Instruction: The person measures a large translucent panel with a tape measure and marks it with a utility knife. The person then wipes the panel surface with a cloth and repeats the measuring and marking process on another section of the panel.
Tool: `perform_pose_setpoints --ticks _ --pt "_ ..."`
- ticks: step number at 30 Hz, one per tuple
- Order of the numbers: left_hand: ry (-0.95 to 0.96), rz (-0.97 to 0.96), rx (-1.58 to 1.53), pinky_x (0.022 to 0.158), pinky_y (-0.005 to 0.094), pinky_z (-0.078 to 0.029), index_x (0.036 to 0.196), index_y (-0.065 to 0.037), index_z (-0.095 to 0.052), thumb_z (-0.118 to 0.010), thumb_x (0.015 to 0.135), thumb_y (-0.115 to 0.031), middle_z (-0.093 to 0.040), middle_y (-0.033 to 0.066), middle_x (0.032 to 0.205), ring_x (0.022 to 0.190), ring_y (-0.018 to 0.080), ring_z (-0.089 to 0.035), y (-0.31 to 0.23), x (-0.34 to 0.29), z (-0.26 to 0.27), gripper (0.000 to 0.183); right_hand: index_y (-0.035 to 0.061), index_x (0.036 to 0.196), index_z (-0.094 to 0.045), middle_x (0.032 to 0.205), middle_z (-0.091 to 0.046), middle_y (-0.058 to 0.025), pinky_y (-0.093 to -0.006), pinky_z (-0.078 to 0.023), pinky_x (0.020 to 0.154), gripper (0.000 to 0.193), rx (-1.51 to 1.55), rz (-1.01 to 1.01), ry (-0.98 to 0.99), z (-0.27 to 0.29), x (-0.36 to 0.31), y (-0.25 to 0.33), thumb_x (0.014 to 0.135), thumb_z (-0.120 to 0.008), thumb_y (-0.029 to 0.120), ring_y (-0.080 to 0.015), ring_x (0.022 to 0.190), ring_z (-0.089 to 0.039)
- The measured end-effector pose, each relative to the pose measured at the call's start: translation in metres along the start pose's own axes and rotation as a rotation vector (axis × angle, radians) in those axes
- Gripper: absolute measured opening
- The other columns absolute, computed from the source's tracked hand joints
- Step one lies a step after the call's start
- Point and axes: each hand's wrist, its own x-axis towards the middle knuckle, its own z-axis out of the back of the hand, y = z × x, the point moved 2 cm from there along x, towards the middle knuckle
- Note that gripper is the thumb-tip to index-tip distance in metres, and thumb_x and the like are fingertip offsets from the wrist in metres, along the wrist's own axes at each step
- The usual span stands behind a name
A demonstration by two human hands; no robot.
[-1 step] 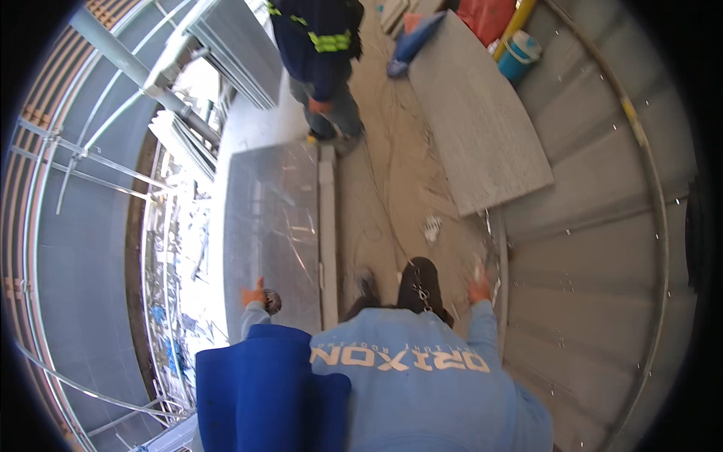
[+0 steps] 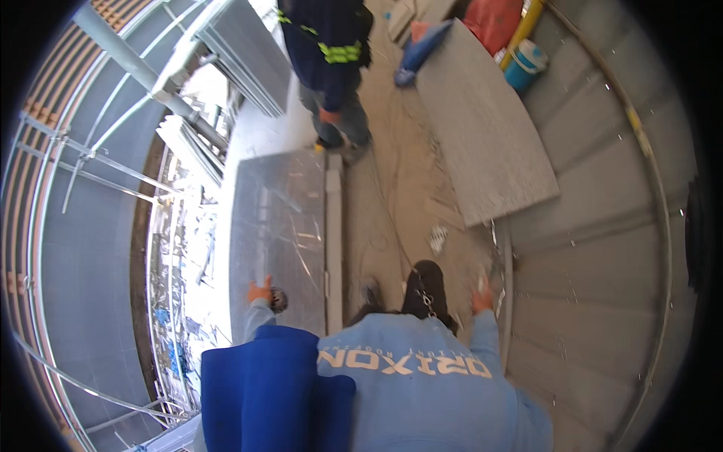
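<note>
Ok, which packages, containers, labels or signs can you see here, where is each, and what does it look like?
Bucket: top right by the grey slab, round, blue with a white lid.
Sack: top edge beside the bucket, bulging, red.
Lettering: across the light blue top at the bottom, white, one band.
No screens or signs.

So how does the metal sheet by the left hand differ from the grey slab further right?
The metal sheet is shiny and reflective, lying square to the person; the grey slab is matte, speckled, and lies angled. The left hand is at the sheet's near edge; no hand touches the slab. Both are flat rectangular panels.
</note>
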Motion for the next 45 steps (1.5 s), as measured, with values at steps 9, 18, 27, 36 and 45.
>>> perform_pose_setpoints --ticks 9,18,27,36,45 --pt "0.545 -0.163 -0.176 0.092 0.0387 -0.042 0.106 0.003 -0.063 -0.047 0.074 -0.075 -0.061 0.0263 0.107 0.108 0.0365 -0.056 -0.232 0.001 -0.081 0.086 0.0128 0.141 -0.03 0.14 -0.038 -0.017 -0.0374 -0.037 0.101 0.062 -0.129 -0.57 0.117 -0.074 0.073 -0.065 0.082 -0.044 0.001 -0.0321 0.125 -0.041" --pt "0.49 0.22 -0.082 0.095 0.0429 -0.039 0.114 0.009 -0.056 -0.046 0.075 -0.075 -0.053 0.0289 0.12 0.117 0.0382 -0.049 -0.369 -0.001 -0.132 0.093 0.0147 0.142 -0.029 0.142 -0.036 -0.0171 -0.0397 -0.038 0.1 0.059 -0.227 -0.246 0.117 -0.018 0.368 0.034 0.086 -0.045 0.006 -0.0344 0.125 -0.041" --pt "0.066 0.082 -0.631 0.071 0.0395 -0.047 0.091 0.003 -0.067 -0.054 0.083 -0.056 -0.066 0.0197 0.081 0.077 0.0285 -0.064 -0.545 -0.005 -0.015 0.061 0.0023 0.137 -0.035 0.123 -0.053 -0.0243 -0.0419 -0.041 0.095 0.054 -0.517 0.65 0.039 -0.011 0.598 0.392 0.091 -0.05 0.028 -0.0352 0.114 -0.052" --pt "-0.014 0.217 -1.036 0.064 0.0348 -0.045 0.086 0.003 -0.065 -0.059 0.084 -0.05 -0.063 0.0116 0.07 0.065 0.0182 -0.056 -0.574 0.023 -0.027 0.053 0.0015 0.105 -0.06 0.083 -0.063 -0.0141 -0.0368 -0.046 0.07 0.041 -0.312 0.79 1.039 -0.221 0.408 0.552 0.085 -0.061 0.037 -0.0236 0.077 -0.06" --pt "-0.279 0.12 -1.223 0.068 0.0296 -0.046 0.098 0.002 -0.061 -0.052 0.092 -0.041 -0.062 0.0086 0.083 0.078 0.015 -0.055 -0.569 0.128 0.05 0.044 -0.0025 0.106 -0.06 0.094 -0.066 -0.0099 -0.0291 -0.048 0.077 0.043 -0.127 0.753 1.586 -0.333 0.295 0.685 0.079 -0.07 0.029 -0.0125 0.086 -0.06"
